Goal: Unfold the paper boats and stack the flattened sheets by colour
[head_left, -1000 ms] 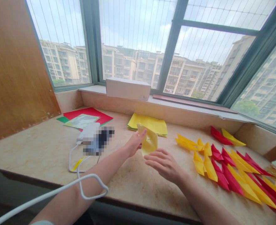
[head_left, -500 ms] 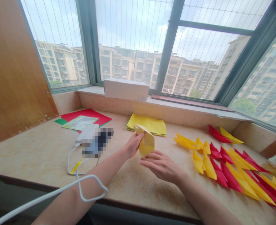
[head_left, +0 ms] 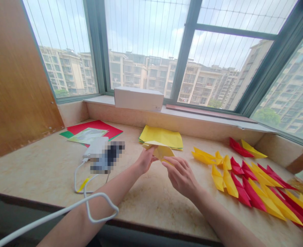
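Note:
A partly folded piece of yellow paper [head_left: 161,151] is held up above the counter between my two hands. My left hand [head_left: 145,160] pinches its left end, with the fingers partly hidden beneath the paper. On the right side, my right hand [head_left: 178,171] has its fingertips against the lower right edge, closed on the sheet. Just behind lies a stack of yellow paper [head_left: 163,133] with green edges showing under it. Rows of folded red and yellow paper boats [head_left: 254,185] stand to the right of my right hand.
On the left are red sheets [head_left: 100,126], a clear packet [head_left: 86,135], a white power bank [head_left: 96,147] and a blurred-out device [head_left: 107,157]. A white cable [head_left: 51,212] loops over my left forearm. A white box [head_left: 138,98] sits on the window sill.
The yellow paper has tipped from nearly upright to flatter. My right hand has moved up and slightly right, its fingertips now on the paper's right edge.

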{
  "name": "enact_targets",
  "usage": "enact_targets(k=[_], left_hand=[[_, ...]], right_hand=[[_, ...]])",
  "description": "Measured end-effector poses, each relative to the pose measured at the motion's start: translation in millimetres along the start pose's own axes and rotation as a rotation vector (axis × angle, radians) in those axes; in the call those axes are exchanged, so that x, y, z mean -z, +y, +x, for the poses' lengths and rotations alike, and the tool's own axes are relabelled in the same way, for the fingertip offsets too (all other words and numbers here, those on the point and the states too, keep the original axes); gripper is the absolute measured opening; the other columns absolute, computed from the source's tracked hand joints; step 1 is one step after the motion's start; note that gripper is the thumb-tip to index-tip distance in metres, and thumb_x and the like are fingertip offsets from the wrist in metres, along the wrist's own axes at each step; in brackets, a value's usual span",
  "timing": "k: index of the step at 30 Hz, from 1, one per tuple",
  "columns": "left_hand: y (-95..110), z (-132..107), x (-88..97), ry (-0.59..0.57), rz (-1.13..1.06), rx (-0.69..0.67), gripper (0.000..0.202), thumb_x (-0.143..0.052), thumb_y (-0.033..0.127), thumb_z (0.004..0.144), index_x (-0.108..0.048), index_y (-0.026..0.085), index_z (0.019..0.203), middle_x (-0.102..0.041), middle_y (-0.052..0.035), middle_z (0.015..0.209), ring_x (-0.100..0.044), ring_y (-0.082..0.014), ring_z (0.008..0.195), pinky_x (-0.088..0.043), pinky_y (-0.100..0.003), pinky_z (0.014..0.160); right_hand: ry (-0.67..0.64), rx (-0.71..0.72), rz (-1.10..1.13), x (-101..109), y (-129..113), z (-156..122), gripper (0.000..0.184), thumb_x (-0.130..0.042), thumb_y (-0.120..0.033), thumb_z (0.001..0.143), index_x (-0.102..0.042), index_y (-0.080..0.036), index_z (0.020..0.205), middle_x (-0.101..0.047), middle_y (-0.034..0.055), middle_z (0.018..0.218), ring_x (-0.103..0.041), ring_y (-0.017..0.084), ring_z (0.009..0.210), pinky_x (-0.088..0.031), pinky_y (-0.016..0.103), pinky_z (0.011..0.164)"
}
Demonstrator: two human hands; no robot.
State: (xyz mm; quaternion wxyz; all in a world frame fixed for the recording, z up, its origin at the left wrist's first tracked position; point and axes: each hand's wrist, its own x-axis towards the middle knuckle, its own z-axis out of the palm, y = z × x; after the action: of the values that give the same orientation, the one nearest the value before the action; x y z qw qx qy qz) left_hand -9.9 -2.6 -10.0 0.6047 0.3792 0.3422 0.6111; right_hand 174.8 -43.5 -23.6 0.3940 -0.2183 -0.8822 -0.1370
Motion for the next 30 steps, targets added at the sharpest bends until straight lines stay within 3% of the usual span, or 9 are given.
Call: enact_targets(k=[4,11,17,22,30], left_hand=[[2,-2,1.7,-0.042,0.023,-0.003,0.034,-0.069,0.038,0.073,-0.064,0.018,0.100,-0.071,-0.0099,0.109,-0.068,-0.0263,0.097,-0.055,-0.034,0.072],[1,-6,0.0,-0.133,0.071,0.060,0.030,-0.068,0.030,0.072,-0.065,0.018,0.099,-0.072,-0.0083,0.104,-0.069,-0.0253,0.096,-0.055,-0.035,0.077],[-3,-5,2.7,-0.193,0.097,0.074,0.036,-0.073,0.031,0.071,-0.064,0.020,0.104,-0.070,-0.0089,0.113,-0.066,-0.0266,0.102,-0.056,-0.037,0.078],[1,-6,0.8,-0.186,0.123,0.076,0.037,-0.073,0.033,0.072,-0.063,0.022,0.107,-0.064,-0.0086,0.127,-0.062,-0.0267,0.111,-0.057,-0.036,0.076],[2,-8,-0.9,-0.228,0.079,0.089,0.031,-0.065,0.025,0.073,-0.064,0.020,0.104,-0.072,-0.0074,0.109,-0.067,-0.0224,0.100,-0.055,-0.032,0.079]], right_hand=[[0.080,-0.220,-0.021,-5,3,1,0.037,-0.055,-0.013,0.088,-0.063,-0.024,0.123,-0.049,0.0136,0.144,-0.050,0.030,0.128,-0.045,0.052,0.102],[0.035,-0.473,0.209,-15,20,-7,0.038,-0.050,-0.020,0.092,-0.062,-0.021,0.128,-0.066,0.0110,0.125,-0.062,0.026,0.115,-0.052,0.046,0.098],[0.135,-0.535,0.158,-17,23,-9,0.038,-0.049,-0.019,0.092,-0.064,-0.020,0.126,-0.067,0.0119,0.123,-0.063,0.027,0.113,-0.051,0.047,0.099],[0.134,-0.528,0.115,-16,24,-9,0.043,-0.050,-0.019,0.090,-0.060,-0.022,0.131,-0.065,0.0110,0.126,-0.060,0.028,0.117,-0.049,0.048,0.100],[0.078,-0.597,0.184,-18,30,-10,0.053,-0.055,-0.016,0.085,-0.054,-0.021,0.138,-0.061,0.0116,0.133,-0.055,0.028,0.123,-0.044,0.049,0.107]])
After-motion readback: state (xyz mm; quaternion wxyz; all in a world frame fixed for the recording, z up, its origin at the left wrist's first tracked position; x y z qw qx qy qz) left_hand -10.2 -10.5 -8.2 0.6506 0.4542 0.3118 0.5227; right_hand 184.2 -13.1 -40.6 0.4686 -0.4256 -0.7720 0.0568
